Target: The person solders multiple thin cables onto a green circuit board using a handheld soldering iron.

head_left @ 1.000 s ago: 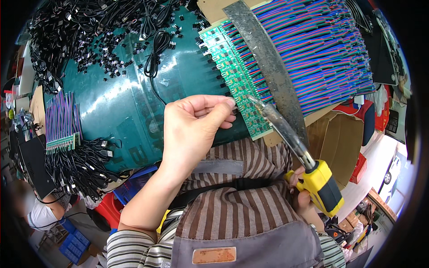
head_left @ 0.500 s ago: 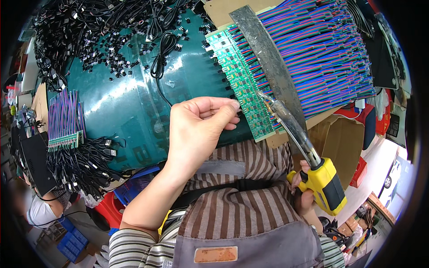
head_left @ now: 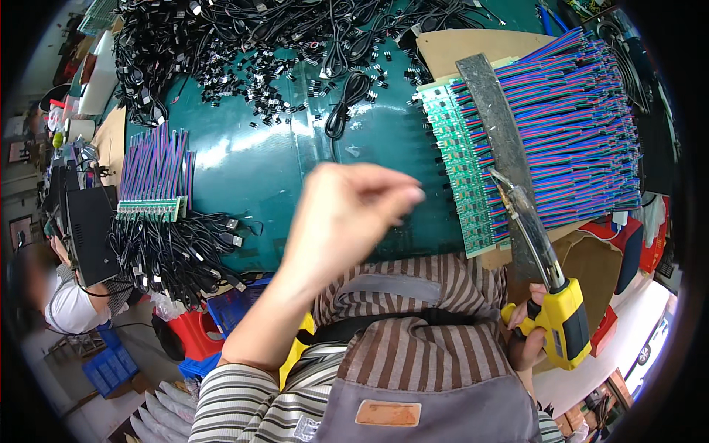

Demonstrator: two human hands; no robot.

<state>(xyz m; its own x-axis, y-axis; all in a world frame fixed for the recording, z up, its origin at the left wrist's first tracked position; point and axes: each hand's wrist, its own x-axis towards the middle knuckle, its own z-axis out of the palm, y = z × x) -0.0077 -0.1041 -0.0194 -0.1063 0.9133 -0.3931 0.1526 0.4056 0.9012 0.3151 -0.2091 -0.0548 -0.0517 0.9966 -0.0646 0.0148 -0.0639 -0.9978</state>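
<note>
My left hand (head_left: 336, 221) hovers over the green mat, left of a row of green circuit boards (head_left: 465, 181), apart from it. Its thumb and fingers are pinched, slightly blurred; anything between them is too small to make out. A coiled black cable (head_left: 346, 105) lies beyond, its tail running behind this hand. At the right my right hand (head_left: 528, 332) grips a yellow-and-black soldering gun (head_left: 557, 321). The gun's tip is over the boards' right edge, beside a dark metal bar (head_left: 502, 122) that lies across the wires. Red, green, blue and black wires (head_left: 576, 140) extend rightward from the boards.
Black cables (head_left: 244, 37) are heaped at the far side of the green mat (head_left: 258, 177). A wired board strip (head_left: 151, 209) with black USB cables (head_left: 173, 251) lies at the left. Cardboard (head_left: 480, 46) sits under the boards. Another person (head_left: 74, 303) is at the far left.
My left hand has drawn back leftward from the boards' edge, still pinched. The view has shifted, so the table contents appear further right. The soldering gun stays by the boards' right edge.
</note>
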